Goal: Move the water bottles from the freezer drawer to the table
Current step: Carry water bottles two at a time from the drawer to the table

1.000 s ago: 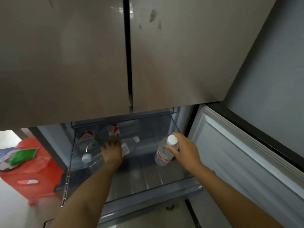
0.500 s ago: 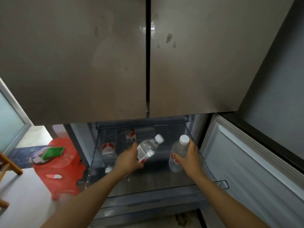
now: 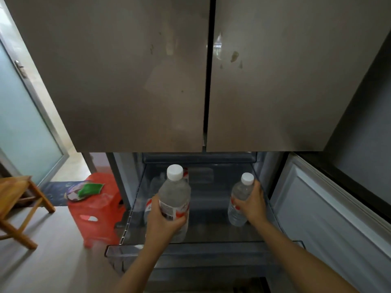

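Observation:
My left hand [image 3: 164, 220] grips a clear water bottle [image 3: 175, 193] with a white cap and red-white label, held upright above the open freezer drawer [image 3: 211, 246]. My right hand [image 3: 252, 203] grips a second, smaller-looking bottle [image 3: 240, 197] by its side, also upright over the drawer's right part. Another bottle [image 3: 148, 206] lies in the drawer behind my left hand, mostly hidden. A further red label shows at the drawer's back behind the left bottle's cap.
The two closed upper fridge doors [image 3: 209, 81] overhang the drawer. The open lower door [image 3: 317, 208] stands at the right. Left of the fridge are a red plastic stool [image 3: 95, 214] with a plate and green item, a wooden stool [image 3: 17, 199] and a frosted glass door [image 3: 23, 123].
Both hands have lifted their bottles higher out of the drawer. The left bottle has turned from tilted to upright. The view has pulled back and up.

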`<action>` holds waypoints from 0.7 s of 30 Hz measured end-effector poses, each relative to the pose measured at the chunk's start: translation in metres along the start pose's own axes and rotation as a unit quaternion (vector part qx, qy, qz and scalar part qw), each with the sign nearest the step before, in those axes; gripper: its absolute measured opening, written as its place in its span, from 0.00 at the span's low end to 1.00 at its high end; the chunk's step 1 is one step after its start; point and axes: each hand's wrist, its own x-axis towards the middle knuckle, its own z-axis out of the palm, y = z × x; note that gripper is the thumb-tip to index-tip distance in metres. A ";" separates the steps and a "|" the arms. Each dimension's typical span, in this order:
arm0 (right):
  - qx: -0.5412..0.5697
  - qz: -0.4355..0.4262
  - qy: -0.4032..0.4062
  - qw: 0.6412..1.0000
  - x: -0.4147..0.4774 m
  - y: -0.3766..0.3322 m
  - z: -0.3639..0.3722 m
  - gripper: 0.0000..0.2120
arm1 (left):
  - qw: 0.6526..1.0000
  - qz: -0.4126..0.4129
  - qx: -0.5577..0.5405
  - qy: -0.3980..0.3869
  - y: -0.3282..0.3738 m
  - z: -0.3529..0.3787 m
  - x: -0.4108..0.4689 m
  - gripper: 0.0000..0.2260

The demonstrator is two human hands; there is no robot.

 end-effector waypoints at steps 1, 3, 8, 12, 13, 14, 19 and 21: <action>-0.001 -0.009 -0.008 1.000 -0.001 0.001 -0.001 0.36 | 1.000 -0.004 -0.014 0.009 -0.001 -0.001 -0.001 0.34; 0.002 -0.025 -0.033 0.999 -0.004 -0.001 -0.002 0.35 | 0.999 -0.001 -0.033 0.025 0.001 -0.006 -0.003 0.34; 0.016 -0.090 -0.104 0.990 -0.017 -0.030 -0.018 0.36 | 0.993 0.037 -0.073 0.084 0.017 -0.022 -0.002 0.39; 0.056 -0.159 -0.156 0.973 -0.029 -0.079 -0.036 0.41 | 0.992 0.076 -0.056 0.088 0.031 -0.037 0.010 0.48; 0.068 -0.167 -0.165 0.970 -0.032 -0.090 -0.040 0.43 | 0.991 0.077 -0.047 0.095 0.037 -0.041 0.010 0.49; 0.085 -0.179 -0.175 0.964 -0.035 -0.102 -0.044 0.45 | 0.990 0.088 -0.045 0.102 0.041 -0.044 0.010 0.49; 0.119 -0.245 -0.210 0.939 -0.047 -0.141 -0.046 0.47 | 0.982 0.141 -0.023 0.127 0.059 -0.067 -0.003 0.46; 0.129 -0.266 -0.236 0.926 -0.053 -0.153 -0.040 0.48 | 0.983 0.129 -0.024 0.129 0.070 -0.080 -0.011 0.47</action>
